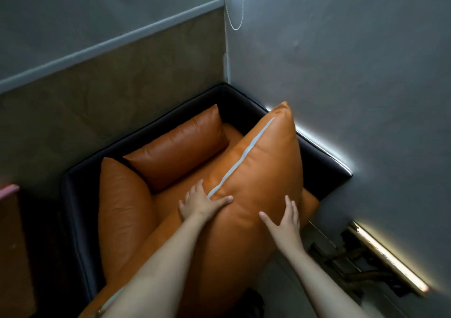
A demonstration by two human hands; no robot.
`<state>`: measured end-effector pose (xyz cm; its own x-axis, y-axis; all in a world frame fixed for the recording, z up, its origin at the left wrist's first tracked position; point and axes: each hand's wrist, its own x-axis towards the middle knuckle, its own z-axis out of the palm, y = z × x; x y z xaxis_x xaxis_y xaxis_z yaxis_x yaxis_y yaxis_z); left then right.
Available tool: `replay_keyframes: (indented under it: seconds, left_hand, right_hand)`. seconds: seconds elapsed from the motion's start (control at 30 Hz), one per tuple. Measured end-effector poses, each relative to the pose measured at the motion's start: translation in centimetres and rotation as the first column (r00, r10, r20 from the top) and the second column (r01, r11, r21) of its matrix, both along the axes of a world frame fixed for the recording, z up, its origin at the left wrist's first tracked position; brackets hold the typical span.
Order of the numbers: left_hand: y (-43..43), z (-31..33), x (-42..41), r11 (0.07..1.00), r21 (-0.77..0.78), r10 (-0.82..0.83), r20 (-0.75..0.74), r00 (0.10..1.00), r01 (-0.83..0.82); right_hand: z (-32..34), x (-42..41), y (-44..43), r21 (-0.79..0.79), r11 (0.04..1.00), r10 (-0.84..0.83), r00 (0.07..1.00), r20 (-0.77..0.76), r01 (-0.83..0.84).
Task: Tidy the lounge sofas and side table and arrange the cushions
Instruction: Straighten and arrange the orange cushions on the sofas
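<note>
Big orange cushion (258,168) stands on edge on the sofa (322,156) seat, btwn both hands. Its pale stripe (244,156) runs up the top edge, away from the hands. L hand (201,204) lies flat on the cushion's left face w/ fingers spread and thumb laid across the near end of the stripe. R hand (284,220) lies flat on the right face w/ fingers straight and thumb out. Neither hand curls round anything. Beyond L hand, a smaller cushion (178,154) leans at the sofa back. Left of L hand, a third cushion (122,210) stands vs. the dark armrest (73,220). Right of R hand & lower: lit metal bar (388,259) by the grey wall (366,61). Bead cord (234,12) hangs in the corner, far beyond both hands.
</note>
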<state>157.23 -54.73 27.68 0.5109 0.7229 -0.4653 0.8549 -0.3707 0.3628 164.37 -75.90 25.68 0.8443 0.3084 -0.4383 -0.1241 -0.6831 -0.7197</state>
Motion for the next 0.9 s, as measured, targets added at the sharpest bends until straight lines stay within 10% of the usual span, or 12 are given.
replay_keyframes:
  seconds: [0.5,0.9]
  left_hand:
    - [8.8,-3.8,0.6,0.92,-0.327,0.189,-0.114,0.975,-0.217]
    - [9.0,-4.3,-2.3,0.761,-0.531,0.431,-0.014,0.902,-0.372]
  right_hand:
    - [-5.7,-0.7,2.7,0.079,0.94,-0.221,0.771,-0.597,0.331]
    - [-4.9,-1.0,5.6,0.108,0.945,-0.231,0.866,-0.443,0.308]
